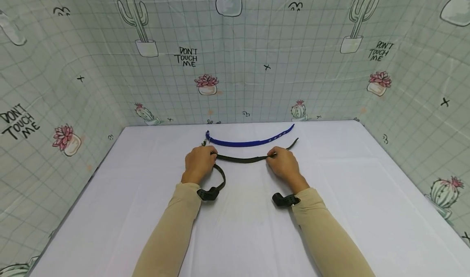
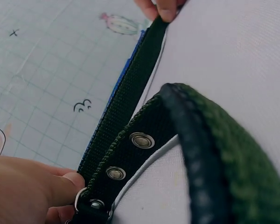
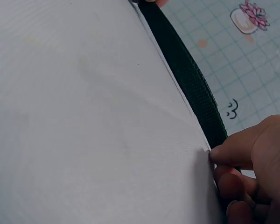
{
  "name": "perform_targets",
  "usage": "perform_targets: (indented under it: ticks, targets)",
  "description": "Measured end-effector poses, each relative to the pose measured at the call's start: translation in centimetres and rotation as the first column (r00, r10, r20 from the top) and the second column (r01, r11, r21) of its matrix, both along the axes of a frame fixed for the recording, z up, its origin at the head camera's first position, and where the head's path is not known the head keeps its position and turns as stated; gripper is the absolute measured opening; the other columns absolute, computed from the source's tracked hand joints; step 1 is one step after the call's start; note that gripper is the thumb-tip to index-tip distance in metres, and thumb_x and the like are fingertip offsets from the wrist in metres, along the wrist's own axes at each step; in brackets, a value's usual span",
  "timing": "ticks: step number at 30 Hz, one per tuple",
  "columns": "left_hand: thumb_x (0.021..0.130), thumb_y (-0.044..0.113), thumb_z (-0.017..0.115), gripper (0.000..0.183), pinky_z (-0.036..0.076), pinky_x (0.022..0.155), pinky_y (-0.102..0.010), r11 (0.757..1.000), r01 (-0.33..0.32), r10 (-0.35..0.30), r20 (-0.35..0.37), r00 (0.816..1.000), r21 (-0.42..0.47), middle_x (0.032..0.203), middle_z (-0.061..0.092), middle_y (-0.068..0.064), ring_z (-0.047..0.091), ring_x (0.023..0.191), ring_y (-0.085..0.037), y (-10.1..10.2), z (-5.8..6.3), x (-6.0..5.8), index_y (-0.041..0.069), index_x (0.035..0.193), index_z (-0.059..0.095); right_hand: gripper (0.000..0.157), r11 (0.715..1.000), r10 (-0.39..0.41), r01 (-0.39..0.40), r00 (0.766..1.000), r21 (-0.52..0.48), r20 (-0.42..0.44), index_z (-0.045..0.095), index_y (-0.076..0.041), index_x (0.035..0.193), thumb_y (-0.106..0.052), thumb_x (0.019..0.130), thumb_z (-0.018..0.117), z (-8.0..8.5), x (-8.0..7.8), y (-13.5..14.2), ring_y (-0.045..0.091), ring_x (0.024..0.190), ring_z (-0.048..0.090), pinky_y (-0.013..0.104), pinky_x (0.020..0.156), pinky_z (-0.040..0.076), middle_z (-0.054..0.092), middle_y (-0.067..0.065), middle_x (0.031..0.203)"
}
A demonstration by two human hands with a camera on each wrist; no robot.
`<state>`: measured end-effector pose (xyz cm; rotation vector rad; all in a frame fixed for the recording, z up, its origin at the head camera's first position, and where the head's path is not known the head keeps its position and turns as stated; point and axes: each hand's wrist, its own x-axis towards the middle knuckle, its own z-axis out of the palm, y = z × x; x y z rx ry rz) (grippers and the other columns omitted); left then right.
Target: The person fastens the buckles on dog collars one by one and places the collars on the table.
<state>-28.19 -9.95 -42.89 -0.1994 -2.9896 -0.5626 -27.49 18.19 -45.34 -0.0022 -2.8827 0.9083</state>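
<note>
A dark green webbing collar [image 1: 240, 160] stretches in a shallow curve between both hands. My left hand [image 1: 199, 162] pinches it at its left part, beside a metal ring [image 2: 78, 199] seen in the left wrist view. A green length with metal eyelets [image 2: 142, 140] loops back from there toward the left wrist; whether it is the same piece I cannot tell. My right hand [image 1: 284, 165] pinches the collar between thumb and fingers, and a thin tip [image 1: 293, 143] sticks out beyond it. Just behind lies a blue collar [image 1: 238, 144] with holes toward its right end, touched by neither hand.
White cloth covers the table [image 1: 242, 232]. Grid-patterned fabric with cactus drawings [image 1: 235, 56] rises at the back and both sides. A black wrist camera [image 1: 208, 193] sits on the left wrist, another black camera [image 1: 284, 200] on the right.
</note>
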Motion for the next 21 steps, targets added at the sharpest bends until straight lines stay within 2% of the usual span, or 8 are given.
perform_targets:
  ticks: [4, 8, 13, 17, 21]
  targets:
    - [0.1, 0.023, 0.064, 0.018, 0.052, 0.078, -0.044, 1.0, 0.0, 0.0, -0.015, 1.0, 0.004, 0.108, 0.073, -0.004, 0.066, 0.101, -0.028, 0.1, 0.1, 0.1, 0.021, 0.112, 0.076, 0.017, 1.0, -0.006, 0.005, 1.0, -0.023, -0.025, 0.072, -0.012, 0.105, -0.021, 0.092, 0.067, -0.2, 0.1, 0.3, 0.034, 0.094, 0.065, 0.049, 0.081, 0.049, 0.072, 0.012, 0.105]
    - [0.1, 0.024, 0.063, 0.019, 0.051, 0.082, -0.045, 1.0, -0.009, 0.009, 0.006, 1.0, 0.018, 0.114, 0.072, -0.006, 0.065, 0.106, -0.029, 0.1, 0.3, 0.4, 0.021, 0.114, 0.075, 0.014, 0.997, -0.009, 0.003, 0.997, -0.073, -0.074, 0.072, -0.012, 0.103, -0.02, 0.092, 0.067, -0.4, 0.0, 0.4, 0.03, 0.089, 0.064, 0.047, 0.078, 0.05, 0.073, 0.01, 0.097]
    - [0.102, 0.024, 0.06, 0.02, 0.05, 0.087, -0.046, 0.997, -0.03, 0.027, 0.042, 0.999, 0.072, 0.121, 0.07, -0.007, 0.064, 0.111, -0.03, 0.2, 1.1, 1.0, 0.02, 0.116, 0.073, 0.015, 0.972, -0.009, -0.017, 0.994, -0.233, -0.111, 0.07, -0.008, 0.105, -0.016, 0.093, 0.067, -0.1, 0.2, 0.2, 0.021, 0.075, 0.066, 0.037, 0.068, 0.051, 0.072, 0.009, 0.09]
    - [0.1, 0.023, 0.063, 0.018, 0.052, 0.078, -0.044, 0.984, -0.034, 0.038, -0.02, 0.999, 0.176, 0.116, 0.072, -0.007, 0.067, 0.1, -0.027, 0.2, 1.4, 1.4, 0.017, 0.113, 0.075, 0.018, 0.939, -0.012, -0.019, 0.996, -0.343, -0.089, 0.067, -0.005, 0.109, -0.015, 0.094, 0.064, 0.1, 0.4, -0.1, 0.017, 0.069, 0.066, 0.029, 0.059, 0.051, 0.071, 0.012, 0.096]
    - [0.1, 0.028, 0.063, 0.022, 0.052, 0.068, -0.04, 0.96, -0.037, 0.06, -0.074, 0.995, 0.279, 0.106, 0.074, -0.005, 0.067, 0.085, -0.022, 0.1, 1.3, 1.2, 0.015, 0.112, 0.077, 0.018, 0.932, -0.015, -0.021, 0.995, -0.362, -0.095, 0.066, -0.005, 0.11, -0.014, 0.095, 0.064, 0.1, 0.4, -0.2, 0.017, 0.07, 0.067, 0.029, 0.059, 0.05, 0.07, 0.013, 0.1]
